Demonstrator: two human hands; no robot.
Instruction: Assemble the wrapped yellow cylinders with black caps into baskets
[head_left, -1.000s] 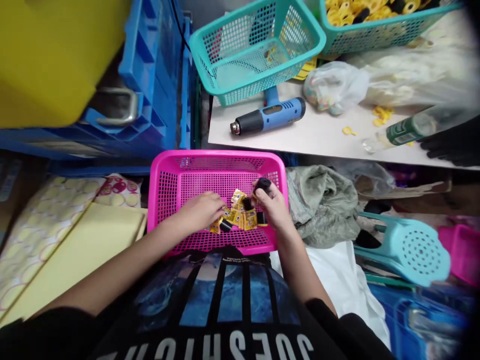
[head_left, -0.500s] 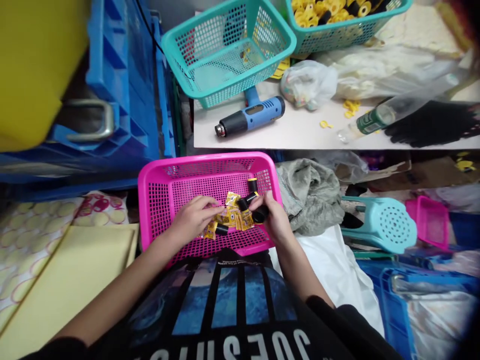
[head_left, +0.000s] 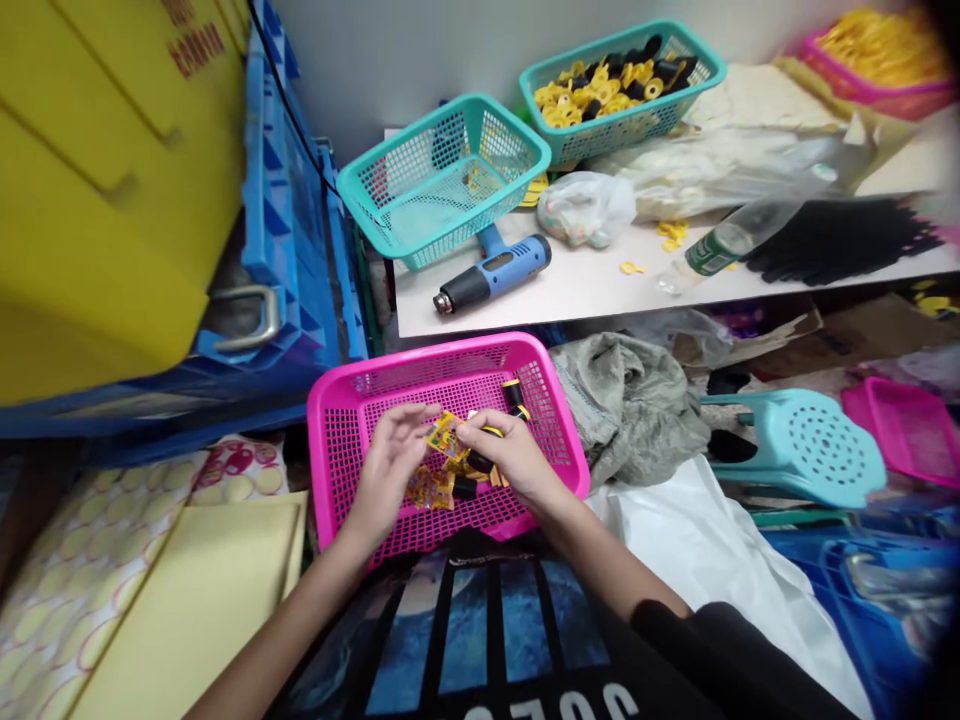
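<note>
A pink mesh basket rests on my lap. Inside it lie several yellow printed sleeves and small black cylinders. My left hand and my right hand meet over the middle of the basket. Together they pinch one yellow sleeve between their fingertips. A black cylinder shows just under my right hand.
On a white table beyond the basket lie a blue heat gun, two teal baskets, a plastic bag, a green bottle and black gloves. Blue crates and a yellow bin stand left. A teal stool lies right.
My right hand let go of the black cylinder it held and came left to the yellow sleeve. My left hand rose to meet it. The view tilted up.
</note>
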